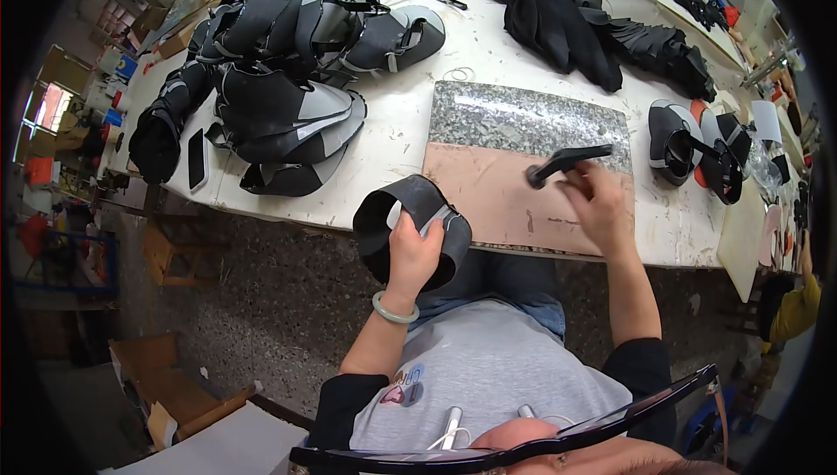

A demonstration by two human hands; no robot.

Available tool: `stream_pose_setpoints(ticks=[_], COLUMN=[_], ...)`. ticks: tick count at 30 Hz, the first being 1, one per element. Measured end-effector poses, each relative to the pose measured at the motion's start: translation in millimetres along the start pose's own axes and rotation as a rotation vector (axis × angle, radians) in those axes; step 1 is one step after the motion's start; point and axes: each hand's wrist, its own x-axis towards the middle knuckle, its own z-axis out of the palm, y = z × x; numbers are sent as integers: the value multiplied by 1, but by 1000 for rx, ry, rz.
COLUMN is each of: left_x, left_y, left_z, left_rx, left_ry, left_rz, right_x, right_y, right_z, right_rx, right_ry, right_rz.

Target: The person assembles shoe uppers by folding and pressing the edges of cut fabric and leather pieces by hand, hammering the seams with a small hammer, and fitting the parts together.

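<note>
My left hand (412,252) is closed round a black and grey shoe upper (373,213), its thumb on the grey part. The upper is curled into a loop in front of the table's near edge. My right hand (600,211) grips a small hammer (567,161) with a dark handle and a round head. The hammer is over a pinkish-tan board (488,191) lying on a speckled stone slab (532,117). How far the hammer is above the board, I cannot tell.
Several black and grey uppers (279,100) are heaped at the left of the white table (397,139). A phone (199,159) lies beside them. Black pieces (558,26) lie at the back right, more uppers (671,148) at the right. Another person (793,309) is at far right.
</note>
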Motion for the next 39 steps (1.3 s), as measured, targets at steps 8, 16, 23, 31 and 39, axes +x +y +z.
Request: stream_pose_setpoints(ticks=[8,16,23,31,39], left_x=[5,3,21,31,34], left_y=[6,2,27,-3,1], left_z=[7,4,-19,-14,-16], left_rx=[73,30,54,257,187], left_ry=[-54,-71,-158,-61,-83], left_rz=[-24,-22,-124,135,86], right_x=[-4,-9,-25,1,5], right_y=[-52,-57,-47,-66,-58], right_z=[40,48,60,54,62], right_rx=[-92,-138,-161,-120,-124], right_ry=[-141,-178,-257,-86,-124], right_rz=[-426,-451,-422,-439,-432])
